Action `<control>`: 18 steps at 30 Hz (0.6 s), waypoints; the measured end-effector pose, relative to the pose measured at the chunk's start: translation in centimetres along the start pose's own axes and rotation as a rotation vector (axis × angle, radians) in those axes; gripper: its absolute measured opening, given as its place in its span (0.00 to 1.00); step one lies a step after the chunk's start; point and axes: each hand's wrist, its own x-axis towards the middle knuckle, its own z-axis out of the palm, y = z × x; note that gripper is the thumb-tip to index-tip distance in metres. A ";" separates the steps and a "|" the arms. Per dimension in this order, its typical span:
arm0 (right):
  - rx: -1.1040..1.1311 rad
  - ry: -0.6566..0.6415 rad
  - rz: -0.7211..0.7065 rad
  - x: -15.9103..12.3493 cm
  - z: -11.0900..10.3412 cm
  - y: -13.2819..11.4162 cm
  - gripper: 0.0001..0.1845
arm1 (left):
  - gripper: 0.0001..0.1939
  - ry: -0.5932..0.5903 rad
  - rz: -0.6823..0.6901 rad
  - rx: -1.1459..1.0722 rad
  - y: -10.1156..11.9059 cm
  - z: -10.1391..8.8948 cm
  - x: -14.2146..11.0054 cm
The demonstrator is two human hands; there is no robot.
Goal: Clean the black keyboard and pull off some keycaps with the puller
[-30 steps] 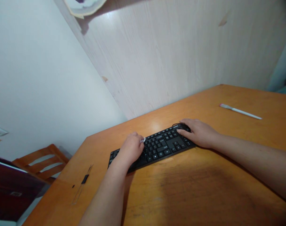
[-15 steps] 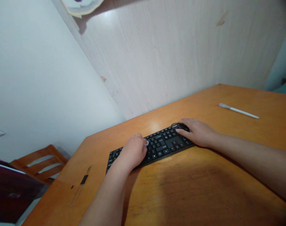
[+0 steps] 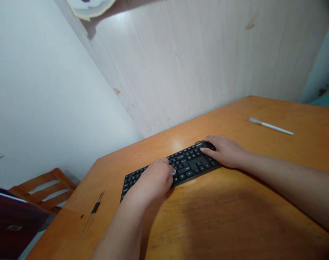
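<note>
A black keyboard [image 3: 198, 163] lies slantwise on the wooden table. Above its middle keys, my left hand [image 3: 156, 179] is closed, with a small whitish piece [image 3: 173, 172] showing at the fingertips; I cannot make out whether it is tissue or a pad. It touches or nearly touches the keys. My right hand [image 3: 226, 151] grips the keyboard's right end, thumb over the keys and the other fingers along the far corner. A bit of black cable loops beside that corner. The palm hides part of the keyboard's end.
A white-handled brush [image 3: 272, 126] lies at the right of the wooden table [image 3: 207, 216]. A thin clear tool with a black middle [image 3: 95, 207] and a tiny black piece [image 3: 82, 216] lie at the left. Beyond stand a wooden chair [image 3: 49, 186] and a wall panel.
My left hand has slid slightly right and nearer along the keyboard with the whitish piece. My right hand keeps its place on the keyboard. The view has shifted a little.
</note>
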 end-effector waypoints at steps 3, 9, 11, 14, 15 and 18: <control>-0.002 -0.005 0.001 0.0 0.0 0.0 0.21 | 0.12 0.001 -0.001 0.018 0.2 0.1 0.0; 0.002 -0.003 0.006 0.0 0.0 0.0 0.22 | 0.13 0.002 -0.009 0.136 1.3 0.2 -0.2; 0.002 -0.006 0.009 0.0 -0.1 -0.1 0.22 | 0.13 0.001 0.022 0.159 1.8 0.2 -0.4; -0.003 -0.008 0.009 0.0 -0.1 -0.1 0.22 | 0.13 -0.008 0.050 0.170 2.4 0.0 -0.7; -0.004 -0.007 0.010 0.0 -0.1 -0.1 0.22 | 0.13 -0.013 0.049 0.161 2.5 0.0 -0.8; -0.004 -0.004 0.015 0.0 -0.1 -0.1 0.22 | 0.12 -0.038 0.062 0.061 1.8 -0.5 -1.0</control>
